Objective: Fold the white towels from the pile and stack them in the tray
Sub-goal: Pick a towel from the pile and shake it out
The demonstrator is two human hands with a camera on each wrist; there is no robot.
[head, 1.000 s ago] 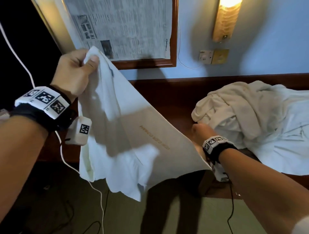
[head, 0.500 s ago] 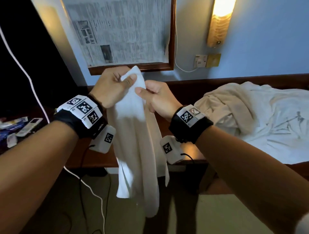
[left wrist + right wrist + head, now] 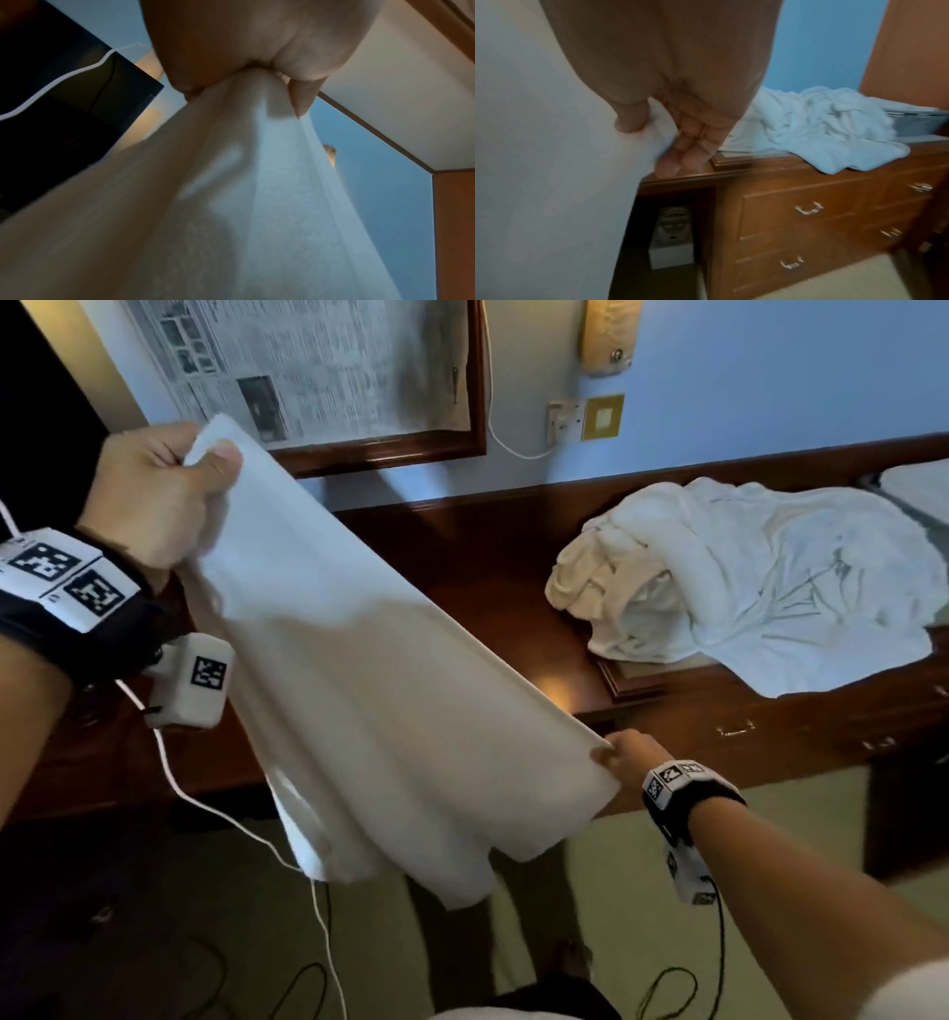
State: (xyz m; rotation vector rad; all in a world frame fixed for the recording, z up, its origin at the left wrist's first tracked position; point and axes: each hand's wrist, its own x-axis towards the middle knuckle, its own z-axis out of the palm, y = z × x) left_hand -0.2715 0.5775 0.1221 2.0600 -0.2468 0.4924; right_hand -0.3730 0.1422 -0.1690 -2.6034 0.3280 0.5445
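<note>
White towel, one item: left hand grips a bunched corner high at ten o'clock, right hand pinches the four-o'clock edge, likely stretching it for folding; pile waits at two o'clock.

Both forearms bare, no sleeves in the head view. Left wrist: black band topped with white plates carrying black square-code markers; a white box-shaped unit with one more marker hangs under it, a white cable trailing off downward. Right wrist: matching black band with white marker plates, a white unit slung below, thin black cable dropping from it.
</note>
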